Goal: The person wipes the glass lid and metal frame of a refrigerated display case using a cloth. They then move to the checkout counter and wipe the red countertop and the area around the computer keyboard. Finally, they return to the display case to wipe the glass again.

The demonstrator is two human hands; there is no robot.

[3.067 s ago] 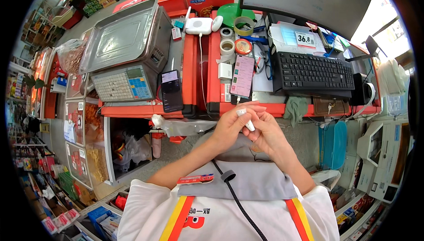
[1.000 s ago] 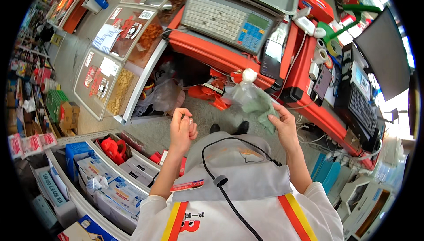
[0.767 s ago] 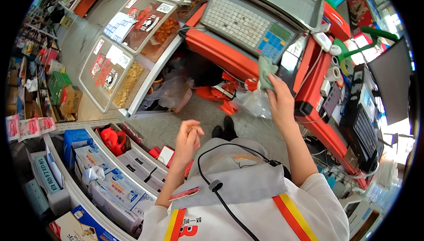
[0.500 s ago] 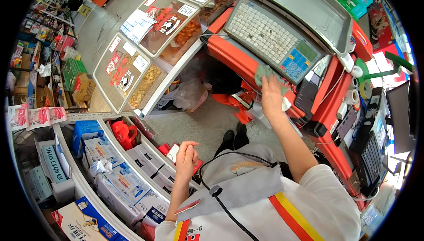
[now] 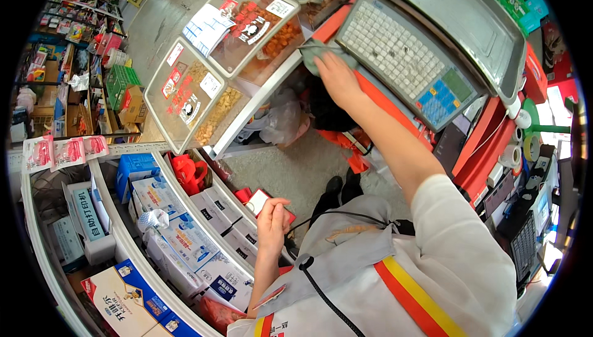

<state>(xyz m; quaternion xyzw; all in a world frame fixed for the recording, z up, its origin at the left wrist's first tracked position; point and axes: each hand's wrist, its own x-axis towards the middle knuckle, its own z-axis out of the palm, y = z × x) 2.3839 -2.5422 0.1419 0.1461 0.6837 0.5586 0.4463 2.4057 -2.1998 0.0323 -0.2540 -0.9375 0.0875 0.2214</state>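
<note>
A grey-green cloth [image 5: 321, 54] lies under the fingers of my right hand [image 5: 338, 79], which grips and presses it at the far left end of the red counter [image 5: 395, 107]. Just beyond that hand stands the keypad of a weighing scale [image 5: 395, 44], white keys with a blue block and a small green display. The scale's metal pan [image 5: 457, 16] rises behind the keypad. My left hand [image 5: 272, 218] hangs in front of my body, fingers curled into a loose fist, and nothing shows in it. It is near a white and red box [image 5: 259, 202].
Clear-lidded food bins [image 5: 185, 99] stand to the left of the counter. Cartons [image 5: 179, 232] fill the curved shelf at lower left, beside a red bag [image 5: 188, 173]. A dark keyboard [image 5: 524, 247] and tape rolls [image 5: 511, 157] are at right. A plastic bag [image 5: 284, 118] sits below the counter.
My right hand has slid the cloth leftward and away along the counter's edge, from below the blue keys to the counter's far left end. My left hand stays curled at about the same place.
</note>
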